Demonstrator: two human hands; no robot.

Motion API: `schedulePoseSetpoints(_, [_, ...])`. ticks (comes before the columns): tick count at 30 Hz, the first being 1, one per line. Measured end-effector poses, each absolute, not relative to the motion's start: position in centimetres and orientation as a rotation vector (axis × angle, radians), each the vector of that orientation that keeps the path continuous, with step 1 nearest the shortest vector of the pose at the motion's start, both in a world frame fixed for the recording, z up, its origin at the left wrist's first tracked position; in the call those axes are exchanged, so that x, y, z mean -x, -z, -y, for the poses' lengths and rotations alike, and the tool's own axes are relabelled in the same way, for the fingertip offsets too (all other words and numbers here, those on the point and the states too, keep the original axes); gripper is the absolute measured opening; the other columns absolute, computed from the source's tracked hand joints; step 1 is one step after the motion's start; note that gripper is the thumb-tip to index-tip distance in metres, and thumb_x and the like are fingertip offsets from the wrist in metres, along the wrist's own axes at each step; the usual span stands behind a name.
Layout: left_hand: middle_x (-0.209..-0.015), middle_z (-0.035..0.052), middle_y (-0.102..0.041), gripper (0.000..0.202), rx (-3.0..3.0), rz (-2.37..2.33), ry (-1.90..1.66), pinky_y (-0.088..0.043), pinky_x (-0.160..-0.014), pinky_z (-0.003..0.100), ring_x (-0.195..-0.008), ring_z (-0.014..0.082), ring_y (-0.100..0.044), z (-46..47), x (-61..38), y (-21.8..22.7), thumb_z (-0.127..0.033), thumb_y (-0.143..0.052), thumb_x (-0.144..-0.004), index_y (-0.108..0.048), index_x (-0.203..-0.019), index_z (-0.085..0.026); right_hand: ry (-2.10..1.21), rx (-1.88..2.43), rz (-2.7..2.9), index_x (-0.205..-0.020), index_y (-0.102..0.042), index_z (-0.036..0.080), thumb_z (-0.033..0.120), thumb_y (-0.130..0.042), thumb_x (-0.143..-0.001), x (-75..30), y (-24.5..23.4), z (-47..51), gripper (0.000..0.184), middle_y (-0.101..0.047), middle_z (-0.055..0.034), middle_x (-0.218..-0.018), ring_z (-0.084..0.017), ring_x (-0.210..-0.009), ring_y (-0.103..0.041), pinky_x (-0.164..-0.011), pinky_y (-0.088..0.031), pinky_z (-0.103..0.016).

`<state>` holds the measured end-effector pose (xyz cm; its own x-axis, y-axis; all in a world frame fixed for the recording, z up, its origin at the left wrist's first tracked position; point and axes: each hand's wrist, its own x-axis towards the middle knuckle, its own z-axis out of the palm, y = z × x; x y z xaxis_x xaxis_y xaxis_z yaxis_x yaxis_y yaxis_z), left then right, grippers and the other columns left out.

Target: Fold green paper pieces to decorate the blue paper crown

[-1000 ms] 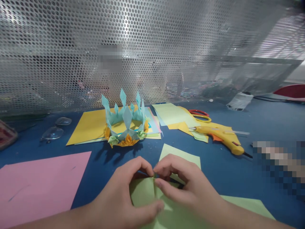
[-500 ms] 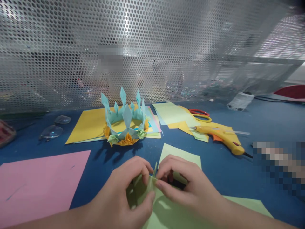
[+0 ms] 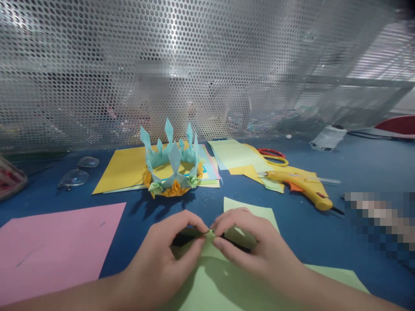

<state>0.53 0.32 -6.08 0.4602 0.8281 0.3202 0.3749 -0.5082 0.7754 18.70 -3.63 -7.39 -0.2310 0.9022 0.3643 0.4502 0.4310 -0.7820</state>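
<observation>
A piece of pale green paper (image 3: pixel 210 251) is held at its far edge, directly between the two sets of fingertips. The left hand (image 3: pixel 168 255) is closed on it from one side, thumb and forefinger drawn together; the right hand (image 3: pixel 259 242) is likewise clamped on it from the other. Both are in contact, so neither hand is nearer. From the pinch, the visible paper extends toward the wearer; its long axis cannot be told, since both sides are covered by the hands. Beneath it, nearer the wearer, a green sheet (image 3: pixel 223 296) is spread; whether the two are joined cannot be made out. Just beyond the right fingers, another green sheet (image 3: pixel 268 213) is partly hidden. To the left of the left hand, a pink sheet (image 3: pixel 65 246) is laid flat on the blue table (image 3: pixel 372 172). Straight beyond the fingertips, slightly leftward, a blue paper crown (image 3: pixel 175 158) is seen upright beside and partly over yellow paper (image 3: pixel 113 172). Beyond the right hand, farther right, a yellow glue gun (image 3: pixel 292 178) and scissors (image 3: pixel 275 161) are placed.
</observation>
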Motion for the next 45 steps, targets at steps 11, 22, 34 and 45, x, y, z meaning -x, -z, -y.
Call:
schedulePoseSetpoints(11, [-0.082, -0.0047, -0.070, 0.016, -1.892, -0.949, -1.009, -0.055, -0.070, 0.018, -0.075, 0.0115, -0.068, 0.1, 0.6, 7.5, -0.013, -0.058, -0.082, -0.063, -0.089, -0.026, -0.789, 1.274, 1.783, -0.083, -0.069, 0.019, 0.018, -0.057, -0.081, -18.4, 7.1, 3.8, 0.012, -0.072, -0.0005, -0.074, -0.015, -0.066, -0.065, -0.062, -0.050, -0.024])
schedulePoseSetpoints(22, [-0.063, -0.0035, -0.063, 0.010, -1.839, -1.004, -0.624, -0.040, -0.054, 0.021, -0.059, 0.0119, -0.053, -0.1, 0.5, 6.6, -0.024, -0.063, -0.080, -0.068, -0.072, -0.019, -0.701, 1.228, 1.818, -0.083, -0.075, 0.021, 0.018, -0.059, -0.083, -18.7, 7.2, 4.0, 0.016, -0.077, -0.0009, -0.075, -0.016, -0.065, -0.069, -0.063, -0.052, -0.024])
schedulePoseSetpoints(34, [-0.063, -0.0032, -0.067, 0.018, -1.996, -0.931, -0.631, -0.041, -0.056, 0.019, -0.058, 0.0112, -0.057, 0.0, 0.5, 6.7, -0.017, -0.055, -0.083, -0.069, -0.072, -0.018, -0.681, 1.148, 1.845, -0.081, -0.073, 0.019, 0.017, -0.061, -0.083, -18.5, 6.9, 3.9, 0.013, -0.074, -0.0016, -0.068, -0.014, -0.059, -0.066, -0.057, -0.053, -0.021])
schedulePoseSetpoints(45, [-0.059, -0.0027, -0.072, 0.021, -2.181, -0.807, -0.653, -0.041, -0.051, 0.016, -0.050, 0.0095, -0.059, 0.5, 0.7, 7.1, -0.007, -0.055, -0.076, -0.069, -0.066, -0.019, -0.499, 0.922, 1.926, -0.083, -0.068, 0.019, 0.010, -0.065, -0.082, -18.4, 7.0, 4.7, 0.010, -0.072, -0.0029, -0.070, -0.013, -0.063, -0.066, -0.061, -0.052, -0.020])
